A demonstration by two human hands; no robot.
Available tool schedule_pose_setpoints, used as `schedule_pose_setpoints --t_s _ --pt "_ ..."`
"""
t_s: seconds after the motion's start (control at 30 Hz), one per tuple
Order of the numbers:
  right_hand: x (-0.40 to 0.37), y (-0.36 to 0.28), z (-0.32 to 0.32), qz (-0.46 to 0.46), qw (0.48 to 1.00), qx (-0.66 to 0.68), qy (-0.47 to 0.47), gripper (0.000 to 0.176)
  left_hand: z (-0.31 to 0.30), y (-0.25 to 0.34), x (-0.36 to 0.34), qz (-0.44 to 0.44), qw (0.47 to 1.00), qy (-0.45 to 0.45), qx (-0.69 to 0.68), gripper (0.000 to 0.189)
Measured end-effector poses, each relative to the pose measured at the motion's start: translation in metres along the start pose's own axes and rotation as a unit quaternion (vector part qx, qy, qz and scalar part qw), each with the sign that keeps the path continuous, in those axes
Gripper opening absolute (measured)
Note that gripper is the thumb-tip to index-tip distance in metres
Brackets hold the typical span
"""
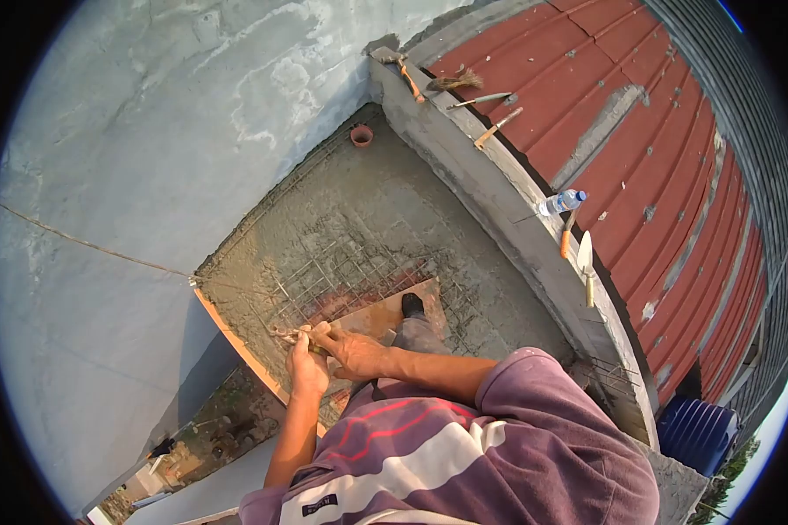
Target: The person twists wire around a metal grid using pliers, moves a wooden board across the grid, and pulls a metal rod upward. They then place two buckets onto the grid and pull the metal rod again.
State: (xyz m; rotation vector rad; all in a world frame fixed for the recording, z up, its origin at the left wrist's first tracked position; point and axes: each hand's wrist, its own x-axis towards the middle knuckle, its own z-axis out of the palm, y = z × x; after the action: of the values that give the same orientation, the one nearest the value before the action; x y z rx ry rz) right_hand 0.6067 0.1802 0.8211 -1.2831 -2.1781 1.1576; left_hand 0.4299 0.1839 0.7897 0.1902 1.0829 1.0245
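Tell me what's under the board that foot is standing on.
Around the edges of the board, steel mesh and grey concrete show. The mesh seems to run beneath it. What lies directly under the board is covered.

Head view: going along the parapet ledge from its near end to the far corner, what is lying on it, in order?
Trowel → water bottle → wooden-handled tool → long metal tool → brush → orange-handled tool at the corner.
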Motion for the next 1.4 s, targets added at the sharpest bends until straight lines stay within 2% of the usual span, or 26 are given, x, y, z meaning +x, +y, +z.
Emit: schedule_pose_setpoints --t_s 0.03,0.13,0.23,0.27,0.3,0.33,0.37,0.4,0.43,0.47,0.57,0.63,0.7,0.77,0.9,0.97,1.0,1.13,1.23,1.3,1.4 --pt "-0.003 0.007 -0.003 0.043 0.999 0.029 -0.006 0.079 0.032 -0.001 -0.001 -0.006 1.0 0.002 0.011 0.028" --pt "-0.021 0.036 -0.042 0.147 0.984 0.101 -0.008 0.073 0.051 -0.028 0.021 -0.03 0.988 -0.057 0.137 0.03" --pt "-0.061 0.083 -0.057 0.17 0.975 0.101 0.098 0.069 0.063 -0.044 0.03 -0.063 0.94 -0.108 0.318 0.037" --pt "-0.071 0.098 -0.067 0.226 0.961 0.123 0.104 0.068 0.073 -0.045 0.028 -0.054 0.927 -0.117 0.353 0.043" --pt "-0.081 0.111 -0.079 0.279 0.943 0.147 0.108 0.068 0.075 -0.046 0.031 -0.084 0.922 -0.112 0.36 0.042" --pt "-0.094 0.133 -0.081 0.319 0.928 0.13 0.14 0.069 0.072 -0.045 0.033 -0.112 0.918 -0.106 0.366 0.042" --pt "-0.108 0.158 -0.083 0.309 0.919 0.129 0.207 0.07 0.068 -0.043 0.034 -0.141 0.912 -0.098 0.373 0.041" --pt "-0.117 0.168 -0.1 0.386 0.89 0.138 0.2 0.069 0.06 -0.046 0.036 -0.124 0.91 -0.077 0.389 0.04" --pt "-0.127 0.187 -0.107 0.377 0.884 0.108 0.254 0.071 0.044 -0.049 0.036 -0.103 0.903 -0.073 0.411 0.038" --pt "-0.134 0.2 -0.121 0.423 0.86 0.111 0.263 0.07 0.024 -0.054 0.036 -0.084 0.895 -0.065 0.434 0.037" --pt "-0.157 0.26 -0.152 0.45 0.839 0.065 0.3 0.069 -0.043 -0.069 0.033 -0.051 0.857 -0.024 0.512 0.032" --pt "-0.165 0.299 -0.18 0.46 0.834 0.039 0.303 0.067 -0.076 -0.073 0.015 -0.069 0.845 0.02 0.529 0.03" --pt "-0.166 0.337 -0.208 0.462 0.833 -0.016 0.303 0.064 -0.087 -0.072 -0.008 -0.133 0.837 0.095 0.522 0.028" --pt "-0.16 0.374 -0.235 0.463 0.831 -0.046 0.304 0.061 -0.124 -0.077 -0.027 -0.179 0.826 0.117 0.521 0.024" --pt "-0.15 0.447 -0.281 0.453 0.831 -0.165 0.277 0.057 -0.168 -0.092 -0.064 -0.219 0.813 0.172 0.511 0.024" --pt "-0.146 0.484 -0.296 0.443 0.832 -0.196 0.271 0.057 -0.157 -0.098 -0.087 -0.227 0.801 0.212 0.511 0.024" --pt "-0.147 0.51 -0.301 0.39 0.841 -0.249 0.281 0.056 -0.166 -0.107 -0.099 -0.239 0.808 0.217 0.493 0.026" --pt "-0.148 0.566 -0.316 0.376 0.827 -0.343 0.239 0.063 -0.173 -0.146 -0.126 -0.263 0.833 0.259 0.412 0.031" --pt "-0.156 0.603 -0.318 0.377 0.814 -0.384 0.218 0.065 -0.18 -0.178 -0.139 -0.29 0.829 0.249 0.408 0.034" --pt "-0.174 0.64 -0.319 0.356 0.821 -0.385 0.226 0.064 -0.191 -0.201 -0.149 -0.3 0.824 0.229 0.423 0.031" --pt "-0.186 0.671 -0.327 0.374 0.833 -0.355 0.201 0.062 -0.177 -0.213 -0.146 -0.29 0.838 0.218 0.408 0.033"
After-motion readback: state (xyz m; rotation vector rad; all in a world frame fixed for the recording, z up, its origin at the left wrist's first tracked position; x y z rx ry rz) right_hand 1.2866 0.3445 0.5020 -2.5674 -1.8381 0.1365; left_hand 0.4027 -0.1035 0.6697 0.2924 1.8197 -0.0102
